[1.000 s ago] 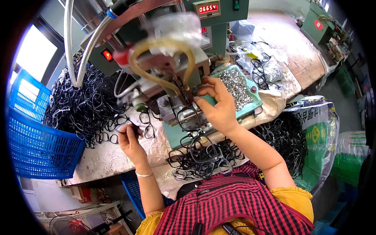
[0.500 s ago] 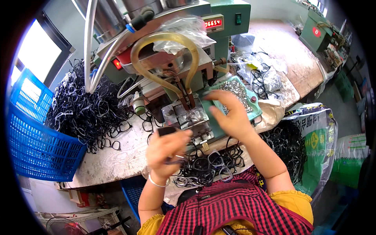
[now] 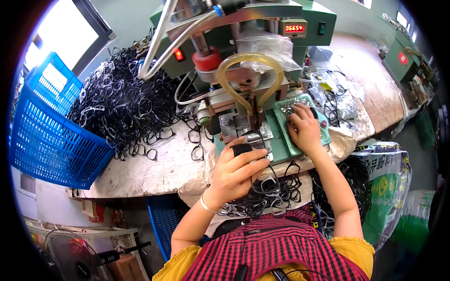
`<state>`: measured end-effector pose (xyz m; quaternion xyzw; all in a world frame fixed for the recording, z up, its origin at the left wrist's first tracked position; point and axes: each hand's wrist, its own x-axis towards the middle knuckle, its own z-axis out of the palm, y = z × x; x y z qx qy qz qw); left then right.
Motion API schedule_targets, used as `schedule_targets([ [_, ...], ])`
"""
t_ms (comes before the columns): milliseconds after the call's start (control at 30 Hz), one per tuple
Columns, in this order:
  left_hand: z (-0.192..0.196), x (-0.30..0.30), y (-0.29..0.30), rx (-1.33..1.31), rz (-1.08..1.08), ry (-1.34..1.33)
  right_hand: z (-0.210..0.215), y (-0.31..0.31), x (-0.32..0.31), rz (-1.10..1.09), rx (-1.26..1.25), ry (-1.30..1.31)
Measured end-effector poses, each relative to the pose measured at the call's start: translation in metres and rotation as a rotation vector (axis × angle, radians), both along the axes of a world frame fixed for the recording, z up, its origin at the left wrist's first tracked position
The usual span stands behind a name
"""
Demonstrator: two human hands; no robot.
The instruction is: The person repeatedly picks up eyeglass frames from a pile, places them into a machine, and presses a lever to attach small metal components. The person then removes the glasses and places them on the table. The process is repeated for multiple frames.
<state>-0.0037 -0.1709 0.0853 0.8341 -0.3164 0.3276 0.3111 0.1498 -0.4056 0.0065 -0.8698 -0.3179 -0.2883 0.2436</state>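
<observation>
My left hand (image 3: 236,171), with a black band round one finger, holds a dark eyeglass frame (image 3: 273,172) against the metal fixture (image 3: 229,122) of a green press. The press's tip and a looped amber hose (image 3: 221,77) stand just above the fixture. Some of the frame is hidden behind my fingers. To the right, my right hand (image 3: 305,130) reaches into a green tray (image 3: 291,149) of small shiny metal parts (image 3: 287,107). Its fingers are bent down among the parts, and what they pinch is too small to make out.
Black eyeglass frames form a large heap (image 3: 126,96) at the left, beside a blue basket (image 3: 58,145). More frames (image 3: 262,199) lie at the bench's near edge. A printed sack (image 3: 386,187) stands at the right. Clear plastic bags (image 3: 267,44) hang on the press.
My left hand has moved in to the fixture with the eyeglass frame. My right hand has gone from beside the press tip into the parts tray. The view has shifted.
</observation>
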Motion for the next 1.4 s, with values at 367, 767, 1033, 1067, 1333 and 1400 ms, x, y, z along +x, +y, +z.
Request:
schedule_targets([
  [367,0.083,-0.079,0.013,-0.373,-0.548,-0.312,-0.01,-0.006,-0.003,-0.132,0.551,0.305],
  [767,-0.102,-0.026,0.366,-0.109,1.659,0.529,0.003,0.001,-0.002,-0.104,0.684,0.406],
  [1033,-0.162,-0.032,0.316,-0.382,1.123,0.815,0.004,-0.018,-0.044,-0.147,0.719,0.415],
  [1067,-0.158,-0.03,0.306,-0.339,1.035,0.86,0.024,-0.004,-0.051,-0.094,0.684,0.36],
  [1333,-0.128,-0.006,0.176,-1.274,0.348,0.707,0.05,0.08,-0.055,0.29,0.985,0.447],
  [1400,-0.111,-0.011,0.141,-1.501,0.172,0.589,0.048,0.078,-0.056,0.284,1.031,0.59],
])
